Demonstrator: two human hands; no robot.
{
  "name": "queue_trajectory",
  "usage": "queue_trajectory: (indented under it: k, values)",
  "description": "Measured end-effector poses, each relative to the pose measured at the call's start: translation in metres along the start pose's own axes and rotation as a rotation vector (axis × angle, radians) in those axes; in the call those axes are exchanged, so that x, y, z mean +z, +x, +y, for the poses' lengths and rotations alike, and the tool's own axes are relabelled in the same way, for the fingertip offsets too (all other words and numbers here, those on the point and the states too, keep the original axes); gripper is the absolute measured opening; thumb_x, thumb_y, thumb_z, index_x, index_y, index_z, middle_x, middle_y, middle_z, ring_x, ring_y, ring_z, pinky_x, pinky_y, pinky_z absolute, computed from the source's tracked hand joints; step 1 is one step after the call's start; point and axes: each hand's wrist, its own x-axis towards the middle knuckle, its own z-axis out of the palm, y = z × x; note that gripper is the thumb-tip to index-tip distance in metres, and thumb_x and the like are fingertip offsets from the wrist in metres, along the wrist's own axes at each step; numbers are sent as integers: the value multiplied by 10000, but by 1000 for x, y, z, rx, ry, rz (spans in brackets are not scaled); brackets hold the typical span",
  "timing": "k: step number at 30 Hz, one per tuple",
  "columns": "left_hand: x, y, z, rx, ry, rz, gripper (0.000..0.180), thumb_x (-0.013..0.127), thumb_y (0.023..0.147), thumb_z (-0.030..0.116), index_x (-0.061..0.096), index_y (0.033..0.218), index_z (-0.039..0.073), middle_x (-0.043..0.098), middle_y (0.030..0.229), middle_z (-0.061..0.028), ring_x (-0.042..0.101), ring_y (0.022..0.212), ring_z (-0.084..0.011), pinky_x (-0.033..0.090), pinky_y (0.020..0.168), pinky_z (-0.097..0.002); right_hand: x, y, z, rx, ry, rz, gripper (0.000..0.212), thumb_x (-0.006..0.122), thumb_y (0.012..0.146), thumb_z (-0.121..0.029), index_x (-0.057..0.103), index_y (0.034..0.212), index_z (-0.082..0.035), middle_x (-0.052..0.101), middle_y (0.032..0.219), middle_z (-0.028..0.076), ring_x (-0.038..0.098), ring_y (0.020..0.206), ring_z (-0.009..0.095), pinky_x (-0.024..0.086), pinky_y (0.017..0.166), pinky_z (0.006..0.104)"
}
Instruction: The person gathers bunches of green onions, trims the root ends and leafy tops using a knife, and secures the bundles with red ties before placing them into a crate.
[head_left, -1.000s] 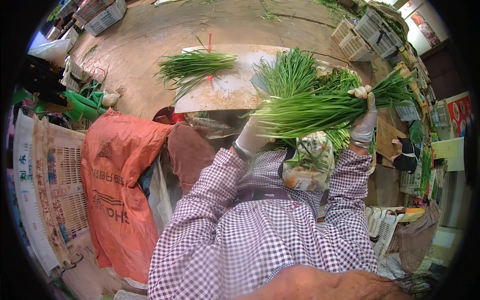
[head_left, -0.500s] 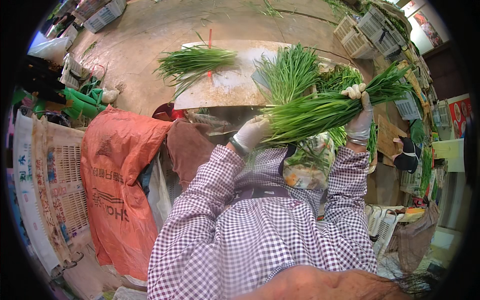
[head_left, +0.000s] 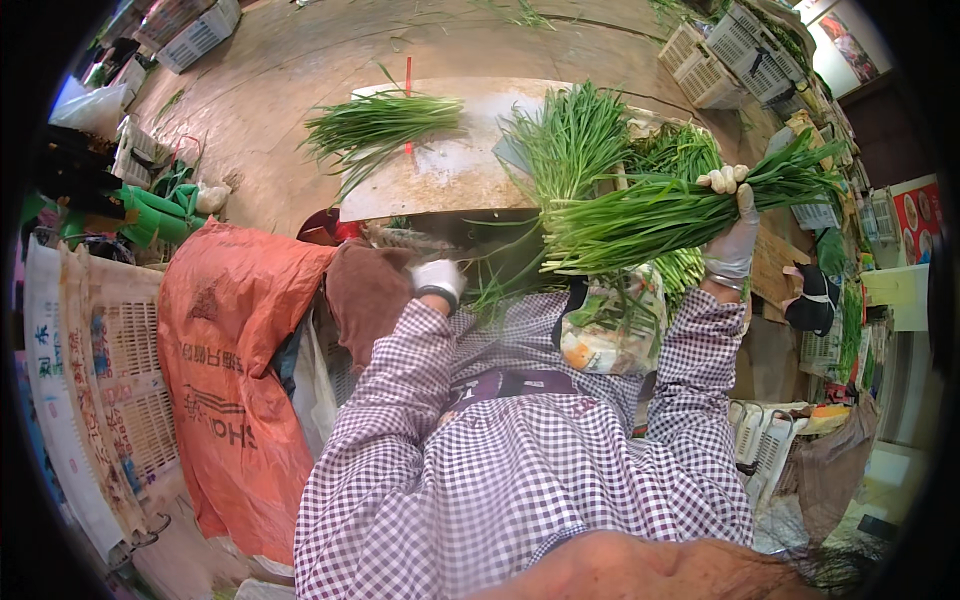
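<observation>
My right hand [head_left: 733,225], in a whitish glove, is wrapped round a thick bundle of garlic chives [head_left: 640,222] held level over my lap, its pale cut ends toward the left. My gloved left hand [head_left: 437,279] is closed, a little blurred, apart from the bundle near the brown cloth; thin loose chive leaves [head_left: 490,290] trail from it. On the low white board [head_left: 470,160] ahead, a smaller chive bunch [head_left: 385,125] lies across a red strip [head_left: 408,75]. A loose heap of chives [head_left: 570,140] covers the board's right side.
A large orange sack [head_left: 240,380] and a brown cloth [head_left: 365,300] are on my left, beside white crates [head_left: 130,370]. A printed plastic bag [head_left: 610,335] with scraps is at my lap. More crates [head_left: 755,50] stand at far right, and a dark cap-like item [head_left: 812,298] is nearby.
My left hand has left the bundle's cut ends and moved left toward the brown cloth, with loose leaves trailing. My right hand and its bundle have shifted slightly right.
</observation>
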Motion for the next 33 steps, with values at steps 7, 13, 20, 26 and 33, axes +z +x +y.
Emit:
queue_trajectory:
  k: [7, 13, 20, 26, 33]
  values:
    - [-11, -28, 58, 485, -958, 376, 201, 711, 815, 104, 682, 988, 7, 640, 1034, -67, 626, 923, -157, 513, 798, -296, 2, 3, 13, 31, -5, 27, 184, 654, 895, -135, 533, 1016, -69, 491, 871, 20, 502, 874, 180, 423, 956, 378]
    - [-41, -42, 99, 257, -1440, -27, 256, 747, 824, 52, 518, 928, 4, 687, 960, -133, 649, 847, -127, 547, 738, -247, 13, -1, 25, 58, -70, 65, 162, 639, 903, -142, 537, 1009, -75, 499, 880, 17, 504, 874, 176, 419, 961, 380]
    - [-14, -29, 101, 150, -1886, -224, 311, 718, 836, 30, 607, 1122, -19, 680, 1042, -95, 648, 933, -145, 533, 833, -280, 21, -1, 37, 77, -67, 47, 147, 629, 906, -136, 540, 1006, -74, 495, 868, 13, 505, 863, 172, 432, 949, 381]
    - [-28, -44, 104, 47, -2007, -359, 226, 706, 857, 70, 627, 1059, 6, 683, 989, -69, 645, 882, -140, 526, 811, -288, 20, -3, 40, 81, -133, 50, 156, 638, 901, -141, 545, 1003, -69, 504, 857, 15, 515, 844, 174, 453, 932, 385]
    - [38, 0, 52, 329, -765, 180, 363, 765, 780, 322, 694, 1040, 79, 704, 948, -50, 652, 908, -193, 526, 788, -350, 25, 0, 22, 38, -156, 121, 173, 647, 900, -147, 542, 1006, -59, 506, 860, 17, 510, 857, 174, 446, 934, 377]
